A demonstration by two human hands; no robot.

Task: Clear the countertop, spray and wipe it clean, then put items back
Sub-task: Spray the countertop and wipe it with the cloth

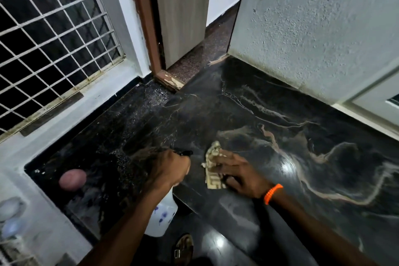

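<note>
- Two hands work the black bench point(269, 114): left hand point(168, 168), fingers wrapped round a spray bottle point(162, 216), aims its nozzle at the slab.
- Right hand point(239, 176) pins a cloth point(212, 166) flat under loosely spread fingers, seemingly ready for wiping.

Black stone bench point(269, 114) w/ pale tan veins, L-shaped, running into the corner under a grilled window and along a rough white wall. Glossy, couple of light glares on it. Left stretch looks speckled w/ fine droplets. Round reddish-pink thing point(72, 179) sitting near the left edge, too blurry to ID. Crumpled beige patterned cloth point(212, 167) lying flat on the middle part, right hand point(241, 176) resting on it. Nothing else seen touching the surface; spray bottle is held above it, not standing on it.
</note>
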